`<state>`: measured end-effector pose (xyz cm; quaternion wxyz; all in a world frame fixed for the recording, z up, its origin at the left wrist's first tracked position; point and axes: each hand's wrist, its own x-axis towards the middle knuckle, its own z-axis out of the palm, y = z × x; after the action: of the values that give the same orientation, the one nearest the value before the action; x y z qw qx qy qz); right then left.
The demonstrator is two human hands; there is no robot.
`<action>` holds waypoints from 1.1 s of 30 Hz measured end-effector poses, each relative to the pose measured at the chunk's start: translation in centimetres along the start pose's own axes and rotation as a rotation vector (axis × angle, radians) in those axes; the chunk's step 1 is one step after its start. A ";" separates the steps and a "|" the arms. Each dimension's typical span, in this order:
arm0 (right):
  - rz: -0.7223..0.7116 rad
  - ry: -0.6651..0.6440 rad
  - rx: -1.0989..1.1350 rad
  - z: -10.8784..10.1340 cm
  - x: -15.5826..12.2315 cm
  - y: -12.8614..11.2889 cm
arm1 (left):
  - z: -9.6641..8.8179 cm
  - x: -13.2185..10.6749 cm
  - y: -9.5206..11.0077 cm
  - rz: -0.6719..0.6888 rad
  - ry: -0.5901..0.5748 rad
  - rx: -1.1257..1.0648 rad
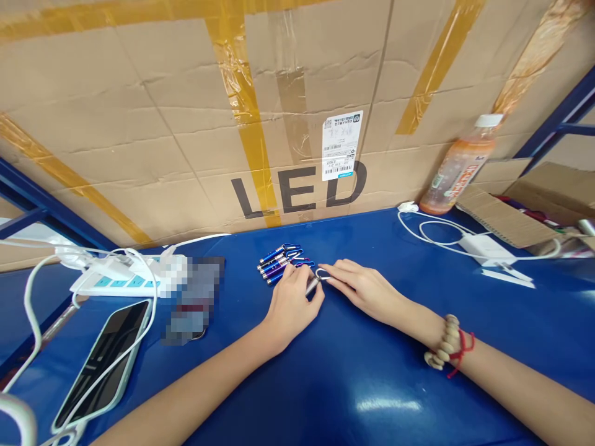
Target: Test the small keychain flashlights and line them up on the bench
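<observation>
My left hand (pixel 289 305) is closed round a small silver penlight (pixel 312 285), its body mostly hidden under the fingers. A pale carabiner clip (pixel 320 271) sticks out from the penlight's end. Fingertips of my right hand (pixel 365 288) pinch that clip from the other side; the fingers lie close together. Just beyond my left hand several blue and purple penlights (pixel 275 267) with clips of their own lie side by side on the blue table (pixel 353 371).
A large cardboard box (pixel 176 124) marked LED stands along the back. On the left are a white power strip (pixel 162 279), cables, a phone (pixel 105 359) and a blurred-out object (pixel 198 300). On the right are a drink bottle (pixel 458 170), a charger (pixel 487 249) and an open carton (pixel 502 220).
</observation>
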<state>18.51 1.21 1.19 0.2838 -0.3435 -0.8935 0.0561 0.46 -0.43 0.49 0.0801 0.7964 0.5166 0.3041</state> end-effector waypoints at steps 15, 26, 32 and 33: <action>0.026 -0.117 -0.048 0.0 -0.2 1.0 | 0.4 0.2 -1.3 -0.085 0.035 0.473; 0.027 -0.150 -0.029 -0.1 -0.3 1.0 | -0.7 1.2 -1.8 -0.206 -0.198 0.555; 0.036 -0.156 -0.019 0.0 -0.2 1.1 | -1.5 1.9 -1.9 -0.286 -0.326 0.628; 0.039 -0.155 -0.017 0.1 -0.2 1.1 | -1.5 1.9 -1.9 -0.291 -0.331 0.641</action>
<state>19.20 1.92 0.73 0.2099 -0.3577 -0.9064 0.0805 -1.34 1.86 1.60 -0.0480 0.7377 0.6732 -0.0199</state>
